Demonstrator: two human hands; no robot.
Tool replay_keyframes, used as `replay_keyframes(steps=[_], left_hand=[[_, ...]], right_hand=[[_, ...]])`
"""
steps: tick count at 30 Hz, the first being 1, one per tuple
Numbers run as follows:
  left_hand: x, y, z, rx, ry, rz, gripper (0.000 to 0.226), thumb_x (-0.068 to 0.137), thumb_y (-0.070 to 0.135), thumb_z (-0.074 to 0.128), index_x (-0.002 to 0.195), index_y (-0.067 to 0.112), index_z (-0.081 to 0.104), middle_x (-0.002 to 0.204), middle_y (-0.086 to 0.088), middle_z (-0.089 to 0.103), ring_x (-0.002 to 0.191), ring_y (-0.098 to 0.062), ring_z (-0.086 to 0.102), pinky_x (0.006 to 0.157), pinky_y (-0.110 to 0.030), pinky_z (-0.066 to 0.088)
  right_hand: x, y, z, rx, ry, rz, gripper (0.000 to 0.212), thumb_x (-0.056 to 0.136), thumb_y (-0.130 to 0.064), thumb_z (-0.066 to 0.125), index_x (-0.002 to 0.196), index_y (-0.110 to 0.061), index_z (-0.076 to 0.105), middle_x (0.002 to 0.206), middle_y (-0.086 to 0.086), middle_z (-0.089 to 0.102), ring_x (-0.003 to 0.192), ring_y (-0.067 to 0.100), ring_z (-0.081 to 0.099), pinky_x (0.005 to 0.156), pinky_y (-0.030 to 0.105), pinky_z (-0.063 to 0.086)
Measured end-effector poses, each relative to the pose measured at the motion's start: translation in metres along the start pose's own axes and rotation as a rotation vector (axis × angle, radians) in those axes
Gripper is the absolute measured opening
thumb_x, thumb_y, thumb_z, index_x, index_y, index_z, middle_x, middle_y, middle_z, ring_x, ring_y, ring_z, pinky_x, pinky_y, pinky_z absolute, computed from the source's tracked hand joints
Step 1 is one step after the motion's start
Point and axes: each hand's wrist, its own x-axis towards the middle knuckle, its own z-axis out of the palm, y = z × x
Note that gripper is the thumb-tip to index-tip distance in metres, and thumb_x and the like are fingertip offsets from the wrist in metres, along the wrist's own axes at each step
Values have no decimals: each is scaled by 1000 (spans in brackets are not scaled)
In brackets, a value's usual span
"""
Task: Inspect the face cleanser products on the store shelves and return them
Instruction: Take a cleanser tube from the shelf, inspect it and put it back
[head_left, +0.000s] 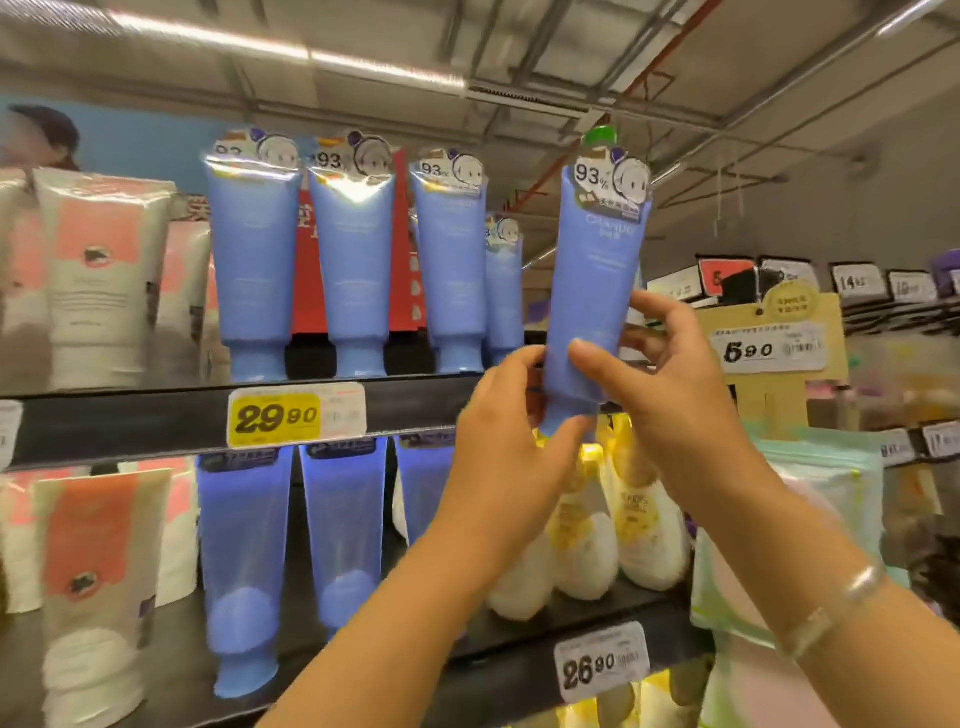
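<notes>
- Blue cleanser tube (589, 291) stands upright and slightly tilted, cap down, held in the air just right of the row of matching tubes (353, 265) on the upper shelf (156, 415).
- Left hand (511, 431) curls round the tube's cap end, thumb pressed on the cap.
- Right hand (670, 374) pinches the lower body: thumb on the front, fingers (657, 312) spread behind.
- Yellow price tag (296, 414) sits on the shelf edge, left of both hands.

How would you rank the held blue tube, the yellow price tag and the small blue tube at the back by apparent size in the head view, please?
1. Held blue tube, though it is nearest the camera.
2. Small blue tube, set further back.
3. Yellow price tag.
</notes>
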Motion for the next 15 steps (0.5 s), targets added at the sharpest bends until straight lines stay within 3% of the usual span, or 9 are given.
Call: replay_keyframes(steps=[5, 9, 15], left_hand=[[44, -2, 9, 109, 73, 83, 42, 82, 14, 67, 121, 18, 52, 112, -3, 63, 97, -13, 62, 85, -27, 53], [64, -7, 11, 280, 65, 86, 26, 84, 19, 65, 109, 14, 56, 102, -4, 65, 89, -18, 63, 80, -35, 54], [77, -12, 14, 504, 64, 39, 26, 87, 23, 61, 110, 12, 53, 103, -6, 65, 89, -22, 61, 72, -30, 49]], right_hand=[[46, 5, 5, 13, -49, -93, 47, 81, -5, 69, 116, -23, 43, 100, -10, 59, 80, -8, 65, 60, 12, 51], [67, 16, 9, 5, -74, -90, 46, 81, -6, 69, 113, -24, 42, 97, -12, 57, 74, -15, 61, 59, 10, 50], [84, 29, 15, -44, -132, -57, 47, 81, -7, 69, 115, -23, 41, 102, -9, 56, 95, 6, 60, 70, 15, 55]])
